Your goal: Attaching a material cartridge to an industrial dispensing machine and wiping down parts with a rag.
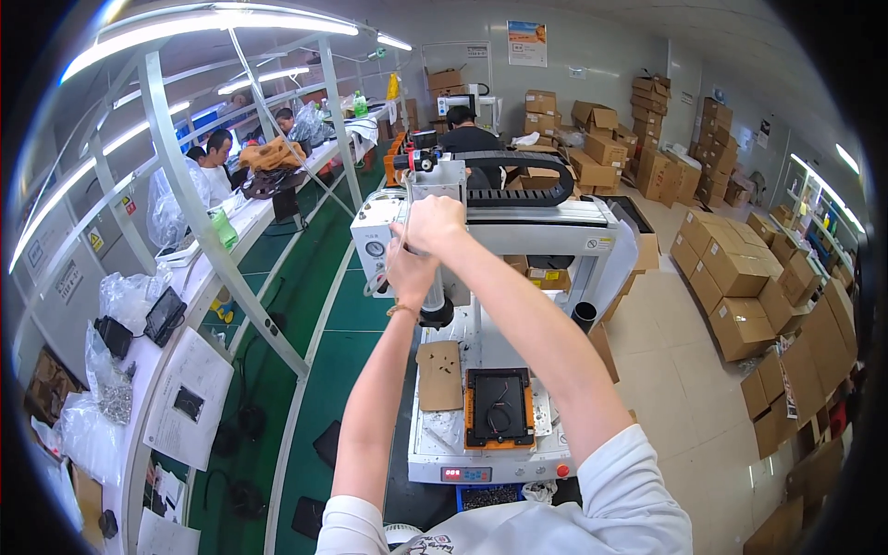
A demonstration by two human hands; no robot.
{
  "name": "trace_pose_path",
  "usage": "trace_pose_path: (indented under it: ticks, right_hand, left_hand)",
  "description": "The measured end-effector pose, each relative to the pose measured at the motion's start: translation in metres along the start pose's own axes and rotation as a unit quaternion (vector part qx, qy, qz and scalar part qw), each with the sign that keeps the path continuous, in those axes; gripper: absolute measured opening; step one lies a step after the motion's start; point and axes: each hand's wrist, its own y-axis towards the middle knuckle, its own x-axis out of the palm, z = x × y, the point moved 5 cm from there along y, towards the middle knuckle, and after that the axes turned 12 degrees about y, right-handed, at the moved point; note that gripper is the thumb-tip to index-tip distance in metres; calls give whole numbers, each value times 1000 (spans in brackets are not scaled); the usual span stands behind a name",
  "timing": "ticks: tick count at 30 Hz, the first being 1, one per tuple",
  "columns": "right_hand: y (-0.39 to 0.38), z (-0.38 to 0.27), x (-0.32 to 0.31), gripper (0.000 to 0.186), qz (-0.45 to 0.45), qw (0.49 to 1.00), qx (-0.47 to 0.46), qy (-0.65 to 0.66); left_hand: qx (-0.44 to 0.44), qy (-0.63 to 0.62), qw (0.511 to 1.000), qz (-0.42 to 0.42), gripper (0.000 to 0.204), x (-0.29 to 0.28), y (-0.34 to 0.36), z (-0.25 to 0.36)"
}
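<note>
Both my arms reach up to the head of a white benchtop gantry machine (555, 239). My right hand (435, 222) is closed at the upper part of the head, its fingertips mostly hidden. Just below it, my left hand (412, 273) is closed against the upright part of the head, next to a white box with a round gauge (374, 248). What either hand grips is hidden. Under them hangs a black round end piece (437, 314). On the machine bed, a black housing (490, 424) with a thin cable lies in an orange fixture (472, 444).
Beside the fixture lies a cardboard piece (438, 388) with small dark bits on it. A blue tray (462, 504) of small parts sits below the front panel. Left stands a long workbench (208, 277); right are stacked cartons (731, 268). A person (467, 139) sits behind the machine.
</note>
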Motion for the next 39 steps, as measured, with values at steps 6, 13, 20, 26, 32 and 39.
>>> trace_pose_path:
  ticks: [6, 13, 20, 26, 32, 39]
  right_hand:
    - [8, 21, -4, 58, -28, 978, -204, -1]
    - [9, -1, 6, 44, 47, 993, -103, 30]
    - [8, 6, -6, 55, 49, 993, -107, -7]
    - [17, 17, -8, 57, -11, 964, -263, -39]
    - [12, 21, -3, 43, 69, 990, -121, 21]
    - [-5, 31, -11, 64, -15, 997, -34, 70]
  left_hand:
    - [66, -112, 973, -193, 65, 4, 11, 1]
    - [114, 51, 992, 27, 57, -7, -8, 12]
    - [90, 26, 995, 27, 58, 0, -1, -9]
    - [33, -173, 959, -221, 62, 4, 9, -1]
    - [48, 118, 992, -21, 70, -12, -22, 48]
    - [115, 88, 988, 46, 67, 9, -1, 9]
